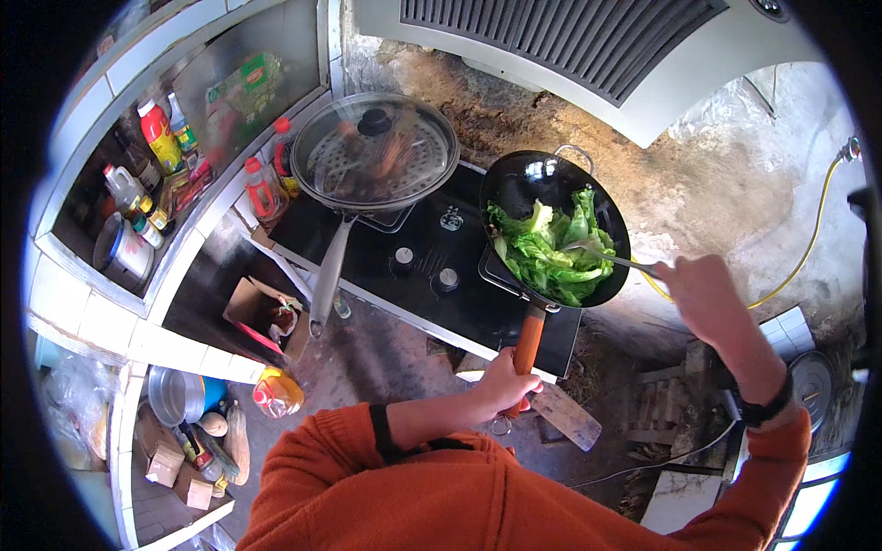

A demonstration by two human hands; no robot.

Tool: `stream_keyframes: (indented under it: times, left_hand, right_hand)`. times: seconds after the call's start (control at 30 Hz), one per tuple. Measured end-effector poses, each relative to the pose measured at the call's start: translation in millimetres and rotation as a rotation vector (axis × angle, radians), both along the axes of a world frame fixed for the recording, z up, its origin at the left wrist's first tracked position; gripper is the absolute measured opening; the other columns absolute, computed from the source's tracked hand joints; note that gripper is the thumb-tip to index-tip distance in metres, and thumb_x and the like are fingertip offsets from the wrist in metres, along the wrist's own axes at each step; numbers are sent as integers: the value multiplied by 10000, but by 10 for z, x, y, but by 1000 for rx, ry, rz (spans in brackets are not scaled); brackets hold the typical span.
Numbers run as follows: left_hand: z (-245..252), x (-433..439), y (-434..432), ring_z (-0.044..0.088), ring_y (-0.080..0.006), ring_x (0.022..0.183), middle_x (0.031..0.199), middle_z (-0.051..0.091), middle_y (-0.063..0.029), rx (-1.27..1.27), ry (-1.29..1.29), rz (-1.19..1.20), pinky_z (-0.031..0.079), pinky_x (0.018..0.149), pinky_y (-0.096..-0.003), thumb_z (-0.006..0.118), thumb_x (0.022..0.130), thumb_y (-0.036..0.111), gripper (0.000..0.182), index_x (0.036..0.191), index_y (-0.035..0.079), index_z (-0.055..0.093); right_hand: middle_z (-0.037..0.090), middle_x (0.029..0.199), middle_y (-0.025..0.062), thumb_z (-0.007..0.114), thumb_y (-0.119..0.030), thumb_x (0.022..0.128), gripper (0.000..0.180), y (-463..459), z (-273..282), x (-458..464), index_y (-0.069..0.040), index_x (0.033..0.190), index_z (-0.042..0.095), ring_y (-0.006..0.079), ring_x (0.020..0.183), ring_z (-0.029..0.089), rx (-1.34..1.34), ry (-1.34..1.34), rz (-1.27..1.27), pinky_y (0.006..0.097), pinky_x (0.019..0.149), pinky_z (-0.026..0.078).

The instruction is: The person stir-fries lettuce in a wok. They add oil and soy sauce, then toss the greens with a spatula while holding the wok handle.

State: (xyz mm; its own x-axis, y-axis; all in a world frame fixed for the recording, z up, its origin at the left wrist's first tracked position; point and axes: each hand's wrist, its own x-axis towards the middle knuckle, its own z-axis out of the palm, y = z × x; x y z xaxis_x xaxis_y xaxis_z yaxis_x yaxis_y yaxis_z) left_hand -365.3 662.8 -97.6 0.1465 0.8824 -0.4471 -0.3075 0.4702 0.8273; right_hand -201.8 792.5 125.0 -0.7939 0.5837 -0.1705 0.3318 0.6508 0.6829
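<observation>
My left hand (501, 386) is wrapped around the brown wooden handle (529, 337) of a black wok (524, 169). The wok rests on the right burner of a black gas stove (441, 241), its bowl tilted in this view. Green leafy lettuce (561, 255) fills much of it, some leaves wilted and glossy. My right hand (699, 293) grips a metal utensil (627, 262) that reaches over the wok's right rim. The utensil's far end lies among the leaves, so its shape is partly hidden.
A lidded steamer pan (375, 151) stands on the left burner, its long handle (332, 275) jutting past the stove's front edge. Bottles (265, 189) crowd the stove's left end. A range hood (620, 41) hangs above. A yellow hose (806, 255) runs along the right wall.
</observation>
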Motion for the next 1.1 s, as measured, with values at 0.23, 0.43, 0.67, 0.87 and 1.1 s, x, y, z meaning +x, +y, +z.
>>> stream_keyframes:
  times: [0.23, 0.43, 0.67, 0.87, 1.1]
  left_hand:
    - [23, -9, -9, 545, -154, 480, 826, 613, -153, -21, 32, -8, 460, 419, -286, 609, 762, 95, 524, 1160, -58, 304]
    - [26, -6, 0, 521, -144, 452, 846, 613, -162, -3, 37, -18, 450, 412, -282, 603, 759, 89, 538, 1179, -41, 294]
    - [85, -15, -22, 530, -144, 469, 858, 616, -153, -10, 40, -7, 454, 431, -273, 604, 758, 94, 598, 1222, -48, 253]
    - [87, -2, -18, 536, -149, 474, 847, 617, -150, -7, 41, 0, 460, 433, -281, 619, 744, 109, 608, 1212, -47, 263]
    - [45, 24, -17, 535, -149, 461, 824, 619, -145, -14, 55, 20, 450, 413, -285, 629, 731, 106, 560, 1165, -46, 309]
  right_hand:
    - [571, 682, 38, 552, -125, 747, 234, 193, -368, -184, -163, 974, 587, 213, 633, 594, 119, 38, -141, 375, 543, 448]
    - [628, 768, 105, 556, -137, 722, 220, 547, 284, 167, -129, 921, 648, 263, 761, 630, 70, 199, -364, 398, 654, 505]
    - [621, 822, 189, 531, -158, 729, 207, 879, -567, 80, -50, 880, 624, 339, 799, 613, -218, 317, -494, 431, 703, 500]
    - [578, 765, 122, 551, -129, 747, 398, 314, -539, 65, -155, 1140, 498, 313, 727, 579, -130, 177, -322, 437, 622, 439]
    - [517, 647, 51, 612, -80, 652, 303, -72, 510, 368, -187, 934, 642, 235, 574, 549, 77, 278, -51, 381, 531, 406]
